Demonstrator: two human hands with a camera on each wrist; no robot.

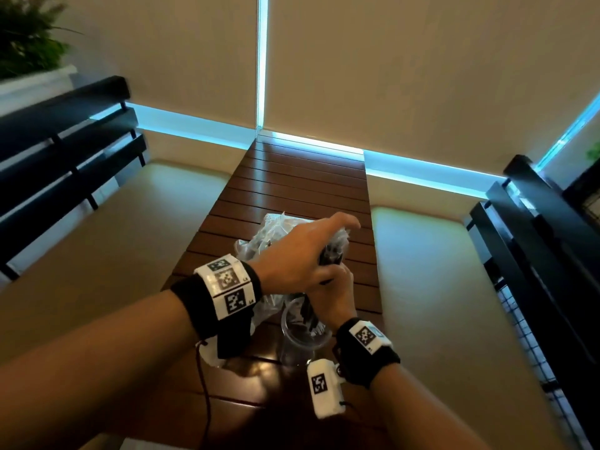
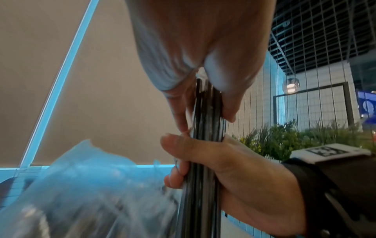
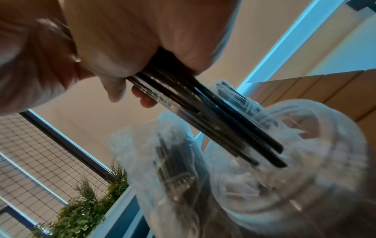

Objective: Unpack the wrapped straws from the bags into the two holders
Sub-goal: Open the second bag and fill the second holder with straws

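Observation:
A bundle of black wrapped straws (image 2: 205, 185) stands upright. My right hand (image 2: 234, 170) grips its middle, and my left hand (image 2: 203, 103) pinches its top end from above. In the head view the left hand (image 1: 302, 254) lies over the right hand (image 1: 334, 293), just above a clear cup holder (image 1: 292, 349). The right wrist view shows the bundle's (image 3: 213, 125) lower ends reaching into the holder's (image 3: 325, 185) mouth, with more wrapped straws inside. A crumpled clear bag (image 3: 173, 169) holding more straws lies beside the holder. I see only this one holder.
The holder and bags (image 1: 276, 232) sit on a narrow slatted wooden table (image 1: 292, 186). Cushioned benches (image 1: 431, 287) with dark slatted backs flank it on both sides. A planter with green plants (image 1: 29, 37) stands at the far left.

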